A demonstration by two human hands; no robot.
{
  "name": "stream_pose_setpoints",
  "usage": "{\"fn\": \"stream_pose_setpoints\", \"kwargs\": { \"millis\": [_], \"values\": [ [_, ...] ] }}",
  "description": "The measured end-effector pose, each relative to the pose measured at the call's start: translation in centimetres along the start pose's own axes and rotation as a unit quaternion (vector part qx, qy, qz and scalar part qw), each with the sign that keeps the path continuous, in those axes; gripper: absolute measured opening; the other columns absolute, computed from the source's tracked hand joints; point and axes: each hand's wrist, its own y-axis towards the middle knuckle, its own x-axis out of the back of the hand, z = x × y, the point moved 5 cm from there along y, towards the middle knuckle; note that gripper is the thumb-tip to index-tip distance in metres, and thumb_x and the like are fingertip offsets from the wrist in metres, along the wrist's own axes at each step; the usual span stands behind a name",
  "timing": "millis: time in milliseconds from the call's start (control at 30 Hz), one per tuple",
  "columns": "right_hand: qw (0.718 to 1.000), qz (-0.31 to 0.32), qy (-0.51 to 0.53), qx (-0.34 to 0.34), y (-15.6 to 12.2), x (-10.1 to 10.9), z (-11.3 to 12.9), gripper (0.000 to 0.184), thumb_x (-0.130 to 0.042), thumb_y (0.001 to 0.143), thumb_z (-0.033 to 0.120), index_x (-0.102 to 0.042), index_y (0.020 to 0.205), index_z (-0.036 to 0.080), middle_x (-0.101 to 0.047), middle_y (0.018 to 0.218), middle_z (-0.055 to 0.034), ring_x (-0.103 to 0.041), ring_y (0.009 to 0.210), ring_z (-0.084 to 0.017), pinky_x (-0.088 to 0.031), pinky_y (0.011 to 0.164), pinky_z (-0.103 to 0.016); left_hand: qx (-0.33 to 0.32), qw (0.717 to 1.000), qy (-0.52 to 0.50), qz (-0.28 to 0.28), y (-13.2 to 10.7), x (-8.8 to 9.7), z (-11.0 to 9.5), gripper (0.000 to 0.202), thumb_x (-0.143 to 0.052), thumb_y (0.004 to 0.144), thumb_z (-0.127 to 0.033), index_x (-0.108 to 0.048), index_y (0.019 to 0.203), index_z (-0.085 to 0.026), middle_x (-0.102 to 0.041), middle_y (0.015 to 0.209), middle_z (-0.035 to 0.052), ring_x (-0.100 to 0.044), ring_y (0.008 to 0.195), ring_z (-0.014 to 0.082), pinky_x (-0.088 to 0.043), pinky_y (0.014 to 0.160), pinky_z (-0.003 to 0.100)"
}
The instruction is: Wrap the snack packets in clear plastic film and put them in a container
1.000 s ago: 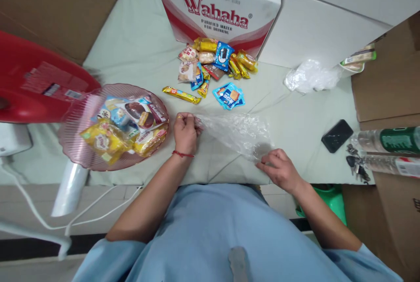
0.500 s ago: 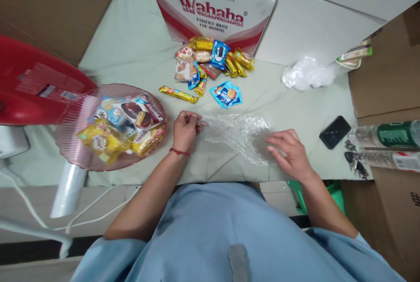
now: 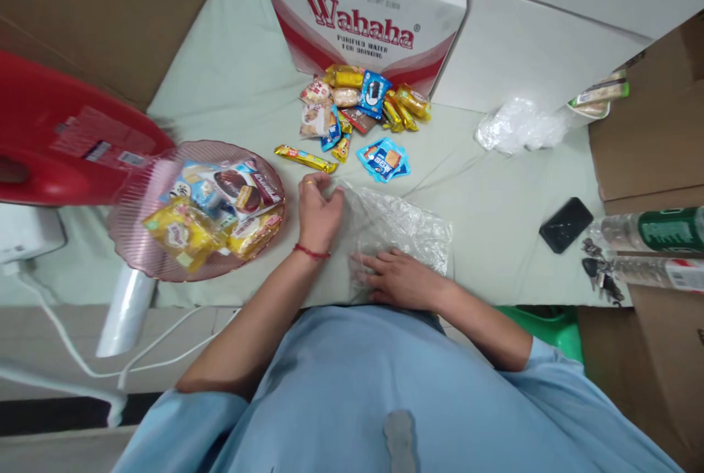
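A clear plastic bag [image 3: 415, 227] lies spread on the pale green cloth in front of me. At its upper left corner, my left hand [image 3: 320, 218] has its fingers curled in, closed on the bag's edge; the fingertips are partly hidden. My right hand [image 3: 404, 281] rests palm down on the lower part of the bag, fingers stretched to the left. Just beyond the left hand is a long yellow snack packet [image 3: 306, 158]. Some blue biscuit packets [image 3: 383, 160] lie above the bag.
A pink ribbed bowl [image 3: 129, 242] with packaged snacks stands at left, beside a red container [image 3: 71, 136]. Several wrapped snacks [image 3: 346, 97] are heaped against the Wahaha box [image 3: 363, 18]. To the right are crumpled plastic [image 3: 520, 126], a phone [image 3: 566, 225], keys [image 3: 600, 275] and bottles [image 3: 663, 229].
My right hand has moved left and now lies flat on the bag. The bag is flatter and more spread out. My left hand stays at its left corner.
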Motion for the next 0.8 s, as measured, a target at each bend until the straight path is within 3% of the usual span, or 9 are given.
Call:
{"fn": "stream_pose_setpoints", "kwargs": {
  "millis": [100,167,233,300,367,467,567,633,800],
  "values": [
    [1.000,-0.019,0.014,-0.006,-0.2,-0.1,-0.6,0.044,-0.064,0.104,0.040,-0.065,0.145,0.023,-0.052,0.164,-0.0115,-0.061,0.127,-0.030,-0.048,0.102,-0.044,-0.228,0.969,0.095,-0.023,-4.5,0.9,-4.6,0.033,-0.061,0.086,-0.014,-0.061,0.118,-0.018,-0.062,0.133,0.0141,-0.056,0.133,0.0271,-0.051,0.107,0.044],
    [0.999,-0.027,0.040,-0.018,-0.1,-0.5,-0.8,0.033,-0.062,0.105,0.031,-0.072,0.134,0.020,-0.067,0.146,-0.0129,-0.062,0.124,-0.029,-0.049,0.103,-0.043,-0.348,0.923,0.107,0.126,-8.0,-0.8,-6.7,0.030,-0.051,0.087,-0.007,-0.065,0.111,-0.020,-0.069,0.118,0.0096,-0.063,0.120,0.0224,-0.052,0.104,0.039],
    [0.997,-0.022,0.063,-0.029,0.2,-1.1,-0.9,0.027,-0.059,0.103,0.020,-0.077,0.123,0.016,-0.076,0.127,-0.0134,-0.065,0.120,-0.028,-0.050,0.102,-0.041,-0.393,0.856,0.168,0.290,-10.8,-3.0,-7.0,0.025,-0.051,0.088,-0.008,-0.069,0.100,-0.020,-0.073,0.107,0.0091,-0.067,0.112,0.0241,-0.053,0.099,0.040],
    [0.997,-0.015,0.065,-0.040,0.5,-1.5,-0.8,0.024,-0.060,0.101,0.015,-0.079,0.115,0.014,-0.079,0.118,-0.0143,-0.067,0.117,-0.028,-0.050,0.103,-0.041,-0.363,0.809,0.267,0.378,-11.7,-4.4,-5.8,0.019,-0.053,0.091,-0.012,-0.071,0.091,-0.019,-0.075,0.100,0.0105,-0.069,0.106,0.0278,-0.052,0.094,0.045],
    [0.998,-0.010,0.054,-0.042,0.6,-1.4,-0.7,0.019,-0.065,0.101,0.021,-0.081,0.108,0.015,-0.079,0.114,-0.0143,-0.066,0.119,-0.030,-0.049,0.105,-0.045,-0.301,0.798,0.353,0.384,-10.8,-4.5,-4.4,0.020,-0.053,0.094,-0.015,-0.072,0.093,-0.017,-0.075,0.102,0.0124,-0.070,0.104,0.0302,-0.051,0.090,0.047],
    [0.998,-0.006,0.046,-0.032,0.2,-0.5,-0.5,0.028,-0.069,0.101,0.034,-0.077,0.121,0.018,-0.076,0.123,-0.0144,-0.063,0.123,-0.032,-0.050,0.105,-0.050,-0.231,0.812,0.415,0.339,-8.7,-2.8,-3.1,0.026,-0.047,0.100,-0.019,-0.073,0.103,-0.016,-0.075,0.111,0.0145,-0.070,0.106,0.0312,-0.049,0.089,0.049],
    [0.996,-0.033,0.082,-0.015,-0.5,0.8,-0.8,0.047,-0.064,0.104,0.043,-0.065,0.144,0.019,-0.062,0.150,-0.0172,-0.062,0.127,-0.032,-0.052,0.106,-0.050,-0.199,0.833,0.411,0.313,-7.3,-0.9,-2.2,0.032,-0.044,0.104,-0.030,-0.073,0.102,-0.017,-0.076,0.115,0.0146,-0.071,0.106,0.0315,-0.048,0.091,0.051],
    [0.989,-0.072,0.133,-0.006,-1.0,1.6,-1.3,0.049,-0.057,0.107,0.044,-0.062,0.147,0.018,-0.055,0.159,-0.0167,-0.061,0.131,-0.030,-0.052,0.110,-0.048,-0.189,0.847,0.382,0.317,-6.9,0.1,-1.4,0.033,-0.048,0.103,-0.036,-0.074,0.092,-0.019,-0.076,0.124,0.0139,-0.070,0.113,0.0323,-0.048,0.095,0.053],
    [0.963,-0.185,0.177,-0.077,-2.5,2.9,-6.3,0.042,-0.050,0.109,0.044,-0.068,0.139,0.021,-0.065,0.149,-0.0166,-0.063,0.134,-0.029,-0.052,0.113,-0.050,-0.202,0.866,0.300,0.345,-6.7,1.5,0.7,0.031,-0.063,0.091,-0.034,-0.062,0.065,-0.019,-0.067,0.145,0.0126,-0.061,0.134,0.0342,-0.047,0.108,0.056]
  ]
}}
